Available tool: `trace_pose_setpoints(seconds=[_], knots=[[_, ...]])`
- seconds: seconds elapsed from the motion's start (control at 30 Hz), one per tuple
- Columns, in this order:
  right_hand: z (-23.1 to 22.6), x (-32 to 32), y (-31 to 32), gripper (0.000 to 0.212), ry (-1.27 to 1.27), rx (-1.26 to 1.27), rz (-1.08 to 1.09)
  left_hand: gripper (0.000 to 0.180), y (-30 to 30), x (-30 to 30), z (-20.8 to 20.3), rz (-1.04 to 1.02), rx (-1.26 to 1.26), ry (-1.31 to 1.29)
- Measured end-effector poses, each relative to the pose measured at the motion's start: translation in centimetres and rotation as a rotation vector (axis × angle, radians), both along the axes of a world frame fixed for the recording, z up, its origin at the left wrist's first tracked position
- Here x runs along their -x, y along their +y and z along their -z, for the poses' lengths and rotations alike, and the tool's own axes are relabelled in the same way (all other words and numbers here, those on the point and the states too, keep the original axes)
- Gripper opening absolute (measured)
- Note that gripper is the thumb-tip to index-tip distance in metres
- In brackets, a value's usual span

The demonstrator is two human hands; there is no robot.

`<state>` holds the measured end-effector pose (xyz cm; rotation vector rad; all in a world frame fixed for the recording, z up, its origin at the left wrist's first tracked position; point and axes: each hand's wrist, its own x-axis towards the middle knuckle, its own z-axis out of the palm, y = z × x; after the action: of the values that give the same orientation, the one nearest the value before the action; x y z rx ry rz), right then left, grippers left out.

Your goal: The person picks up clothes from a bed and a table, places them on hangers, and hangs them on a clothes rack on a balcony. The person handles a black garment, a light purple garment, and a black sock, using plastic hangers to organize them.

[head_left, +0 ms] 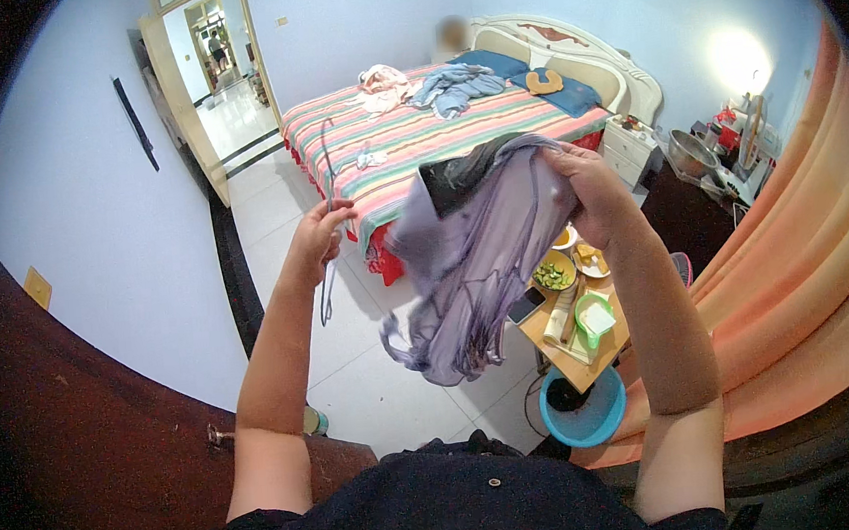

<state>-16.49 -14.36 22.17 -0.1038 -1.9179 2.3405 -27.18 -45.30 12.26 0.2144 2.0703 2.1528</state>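
My left hand (319, 241) is closed around a thin grey clothes hanger (330, 163), held out upright at the left. One end of the hanger sticks up above the fingers and another part hangs below them. My right hand (582, 187) grips a sheer purple-grey garment (488, 261) by its upper edge, with the fingers pinched into the cloth. A dark black patch (446, 185) shows at the garment's top left. The cloth hangs loose in folds, its lower hem blurred. Hanger and garment are apart from each other.
Ahead stands a bed (378, 165) with a striped cover and crumpled clothes (453, 88). At the right, a small wooden table (579, 367) carries bowls of food, a phone (527, 305) and a green basket (597, 319). A blue basin (585, 416) sits beneath. Orange curtains (784, 338) hang beside it.
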Motion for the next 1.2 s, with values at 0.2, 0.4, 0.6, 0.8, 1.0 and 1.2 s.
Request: trace_pose_setpoints(seconds=[0.2,0.4,0.6,0.8,1.0,1.2], knots=[[-1.3,1.4,-1.5,0.027,-0.122,0.005,0.099,0.027,-2.8,-5.7,1.3,-0.237,0.445,0.516],[1.4,2.7,2.0,0.029,-0.207,-0.073,0.001,0.028,-4.9,-11.5,0.0,-0.228,0.45,0.43],[0.6,3.1,2.8,0.028,-0.219,-0.074,0.025,0.025,-4.1,-13.8,0.5,0.024,0.519,0.281],[-0.5,2.2,2.4,0.027,-0.201,-0.091,0.05,0.026,-0.1,-13.4,2.2,0.1,0.535,0.381],[-1.0,0.1,1.1,0.029,-0.18,0.009,-0.086,0.026,3.2,-12.7,4.3,0.083,0.68,0.494],[-1.0,-2.3,-1.5,0.027,-0.132,0.202,-0.222,0.033,7.3,-11.8,6.0,-0.058,0.421,0.44]])
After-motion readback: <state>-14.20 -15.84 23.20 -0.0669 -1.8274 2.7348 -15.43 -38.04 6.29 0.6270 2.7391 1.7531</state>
